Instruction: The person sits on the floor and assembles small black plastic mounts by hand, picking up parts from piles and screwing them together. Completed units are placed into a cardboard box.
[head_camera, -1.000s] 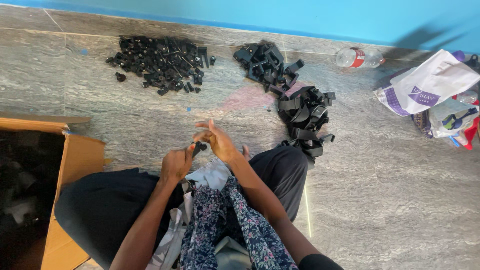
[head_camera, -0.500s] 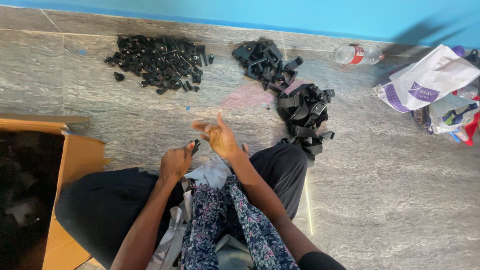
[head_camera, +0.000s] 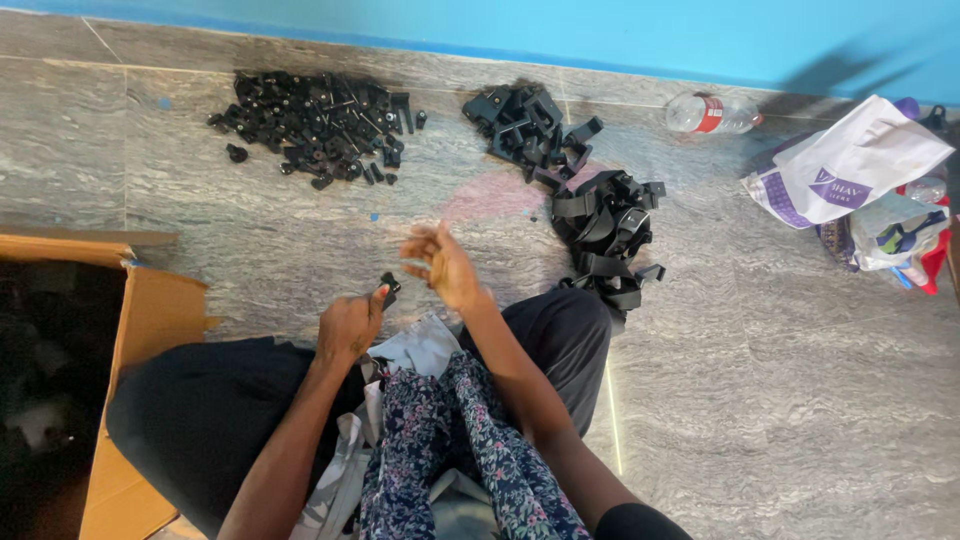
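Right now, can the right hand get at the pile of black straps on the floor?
Probably yes: the right hand is raised with nothing in its fingers, and bare floor lies between it and the straps beside the right knee.

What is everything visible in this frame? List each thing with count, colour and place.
small plastic parts pile: one heap, too many to count, black, far left on the floor
bracket pile: one heap, black, far centre by the wall
strap pile: one heap, black, right of the hands
plastic bottle: one, clear with red label, lying by the wall
bags: a few, white and purple with mixed colours, far right
cardboard box: one, brown, open, at left
floor: grey stone tiles
wall: blue, along the top
small part: one, black, in the left hand's grip
left hand: holds the small part
right hand: open, empty, just right of the part
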